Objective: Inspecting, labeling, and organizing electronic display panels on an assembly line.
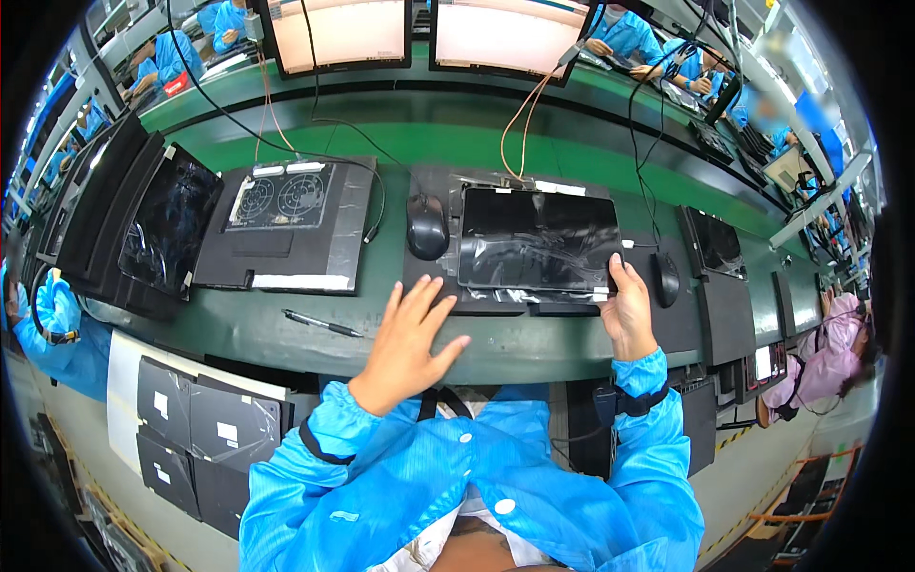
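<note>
No legible text anywhere; labels and markings only. Left monitor (343, 36) and right monitor (510, 33): pale screens, any characters too small to read. Dark panels at lower left: white rectangular label (160, 405) on the upper-left one, another white label (227, 434) on the upper-right one, a third white label (162, 473) on the lower-left one; print unresolved on all three. Black tablet (538, 240): small white tag (599, 292) at its lower right edge, unreadable. Dark plate (278, 212) at left: two circular line patterns. Floor marking (732, 437) at right: yellow-black stripes.
</note>
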Action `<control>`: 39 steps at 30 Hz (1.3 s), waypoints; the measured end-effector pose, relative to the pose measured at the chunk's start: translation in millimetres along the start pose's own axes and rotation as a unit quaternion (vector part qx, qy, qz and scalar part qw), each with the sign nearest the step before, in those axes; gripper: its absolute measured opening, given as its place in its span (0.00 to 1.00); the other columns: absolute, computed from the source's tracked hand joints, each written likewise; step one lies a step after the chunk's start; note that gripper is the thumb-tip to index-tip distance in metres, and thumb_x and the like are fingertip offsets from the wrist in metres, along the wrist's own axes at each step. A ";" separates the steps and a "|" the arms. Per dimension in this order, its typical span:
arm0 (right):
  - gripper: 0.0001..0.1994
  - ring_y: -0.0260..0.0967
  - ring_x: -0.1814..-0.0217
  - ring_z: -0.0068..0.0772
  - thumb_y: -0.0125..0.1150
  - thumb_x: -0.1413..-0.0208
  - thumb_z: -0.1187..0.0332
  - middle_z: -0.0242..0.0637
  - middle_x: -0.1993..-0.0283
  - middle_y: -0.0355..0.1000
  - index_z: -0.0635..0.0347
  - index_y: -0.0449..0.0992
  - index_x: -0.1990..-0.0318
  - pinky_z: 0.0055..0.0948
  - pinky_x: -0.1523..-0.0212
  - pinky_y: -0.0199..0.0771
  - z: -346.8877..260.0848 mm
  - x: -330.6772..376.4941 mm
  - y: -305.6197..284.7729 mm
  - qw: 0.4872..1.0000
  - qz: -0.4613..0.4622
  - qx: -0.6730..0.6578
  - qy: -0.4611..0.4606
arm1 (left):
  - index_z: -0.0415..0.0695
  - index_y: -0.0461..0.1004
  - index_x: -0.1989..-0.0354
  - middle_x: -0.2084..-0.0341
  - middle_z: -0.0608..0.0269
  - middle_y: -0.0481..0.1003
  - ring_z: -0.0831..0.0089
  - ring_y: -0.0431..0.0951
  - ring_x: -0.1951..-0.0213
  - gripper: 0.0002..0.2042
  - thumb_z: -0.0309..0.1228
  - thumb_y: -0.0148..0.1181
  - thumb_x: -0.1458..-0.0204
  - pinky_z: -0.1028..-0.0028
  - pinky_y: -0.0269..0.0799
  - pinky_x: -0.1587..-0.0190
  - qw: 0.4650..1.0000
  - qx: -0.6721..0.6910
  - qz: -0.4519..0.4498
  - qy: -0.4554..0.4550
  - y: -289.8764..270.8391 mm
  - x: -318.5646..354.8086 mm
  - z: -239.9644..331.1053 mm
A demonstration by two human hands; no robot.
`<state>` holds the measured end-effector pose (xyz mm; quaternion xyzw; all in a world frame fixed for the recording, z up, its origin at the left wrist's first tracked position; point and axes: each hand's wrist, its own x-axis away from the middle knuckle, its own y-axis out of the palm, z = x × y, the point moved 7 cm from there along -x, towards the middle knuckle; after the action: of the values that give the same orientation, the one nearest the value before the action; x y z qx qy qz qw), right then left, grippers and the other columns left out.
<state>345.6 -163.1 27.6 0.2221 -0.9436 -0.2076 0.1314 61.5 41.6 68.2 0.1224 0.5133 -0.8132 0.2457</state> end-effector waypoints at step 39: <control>0.24 0.70 0.38 0.49 0.69 0.46 0.51 0.48 0.37 0.70 0.58 0.81 0.48 0.43 0.42 0.75 -107.6 -16.2 -21.3 0.609 -0.030 0.683 -0.402 | 0.37 0.67 0.35 0.30 0.43 0.61 0.44 0.55 0.26 0.33 0.30 0.71 0.50 0.41 0.42 0.25 0.997 -0.053 -0.050 0.017 26.4 2.8 9.0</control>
<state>404.0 -208.7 110.1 0.1702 -0.7629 0.4245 -0.4570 73.4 23.5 50.4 0.0968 0.5652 -0.7939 0.2024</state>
